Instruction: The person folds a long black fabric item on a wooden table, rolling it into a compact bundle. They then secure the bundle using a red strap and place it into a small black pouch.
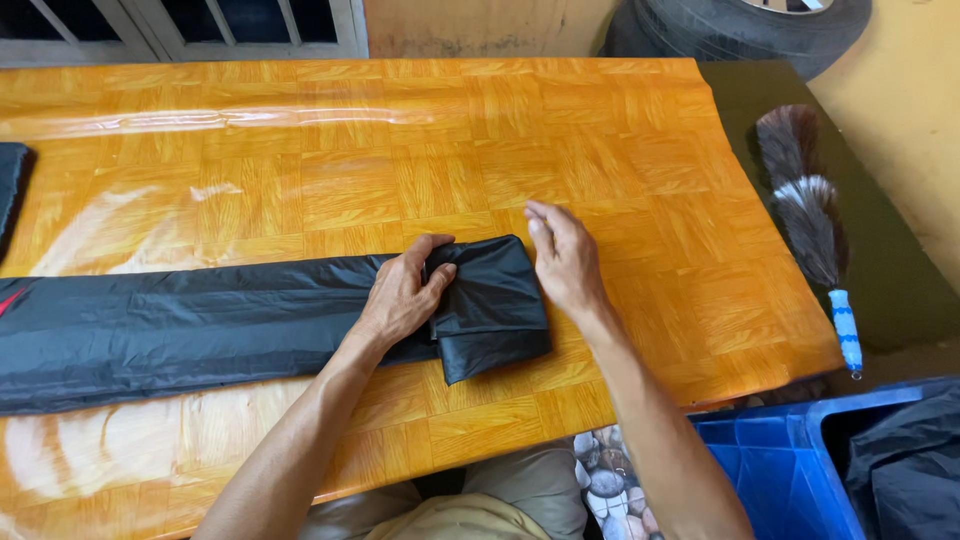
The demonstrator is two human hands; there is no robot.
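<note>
Folding long black nylon cover [200, 325] on orange wood-pattern table [560, 150]: left hand [405, 290] pinning folded end flat w/ fingers, right hand [563, 255] open, empty, just beside; best kept taut, edges aligned.

A glossy orange wood-pattern sheet covered the tabletop [400, 150], catching a long streak of light near its far edge. Beyond it stood a grey window frame [180, 30] and a pale yellow wall [900, 120]. A tyre [740, 30] leaned in the corner. A feather duster [810, 220] lay on a dark green strip, beside a blue plastic crate [780, 470].
</note>
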